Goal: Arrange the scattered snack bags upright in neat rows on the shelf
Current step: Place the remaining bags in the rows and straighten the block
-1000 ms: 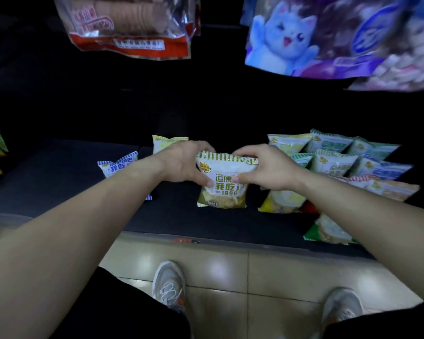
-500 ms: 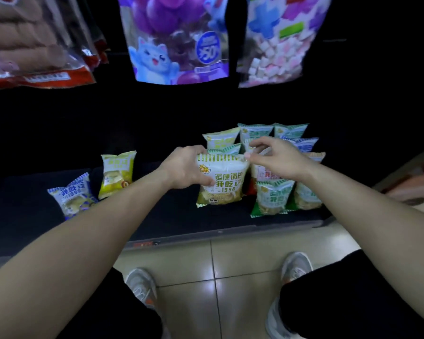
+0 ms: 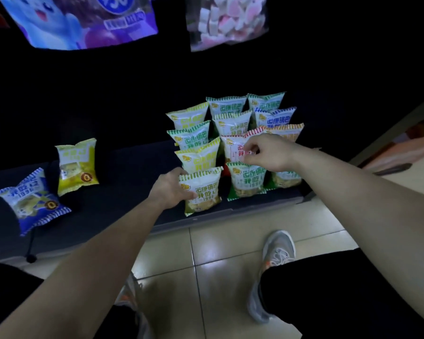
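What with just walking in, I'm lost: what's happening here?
Snack bags are being lined up in rows on the dark shelf. The left hand grips the front olive-bottomed white bag; the right hand, fingers curled, is at the red-striped white bag, grip unclear. A yellow bag and a blue bag sit apart, left.

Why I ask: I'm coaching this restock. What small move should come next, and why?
Probably the left hand should let go of the front bag: it stands upright, in line with its row on the shelf, while a yellow bag and a blue bag sit apart to the left, not yet in rows.
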The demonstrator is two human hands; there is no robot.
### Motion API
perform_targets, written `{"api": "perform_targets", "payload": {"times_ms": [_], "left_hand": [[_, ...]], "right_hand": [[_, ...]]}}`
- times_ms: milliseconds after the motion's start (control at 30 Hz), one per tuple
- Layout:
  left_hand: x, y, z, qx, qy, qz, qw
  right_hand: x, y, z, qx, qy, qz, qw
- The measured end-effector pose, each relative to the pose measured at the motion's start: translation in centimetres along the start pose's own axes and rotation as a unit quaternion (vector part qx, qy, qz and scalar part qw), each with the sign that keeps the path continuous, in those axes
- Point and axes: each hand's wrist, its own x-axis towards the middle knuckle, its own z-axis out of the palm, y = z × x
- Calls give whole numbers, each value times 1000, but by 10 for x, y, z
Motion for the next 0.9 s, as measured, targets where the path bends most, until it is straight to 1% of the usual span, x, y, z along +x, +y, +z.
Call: {"api": "perform_targets", "payload": {"times_ms": [133, 233, 300, 433, 533, 700, 900], "left_hand": [[16, -2, 6, -37, -13, -8, 999], [20, 2, 7, -52, -22, -2, 998], [21, 4, 8, -63, -12, 0, 998], [18, 2, 11, -98, 20, -21, 995], [18, 2, 11, -112, 20, -27, 993], [16, 8, 11, -78, -12, -18, 997], [2, 17, -30, 16, 0, 16, 1000]], "right_hand": [[10, -6, 5, -14, -32, -4, 999], [13, -11, 6, -24, -40, -5, 999], [13, -13, 6, -25, -36, -3, 999], [11, -17, 6, -27, -38, 0, 999], [9, -15, 5, -26, -42, 4, 999], [7, -9, 2, -27, -56, 20, 998], [9, -31, 1, -52, -31, 13, 998]]}}
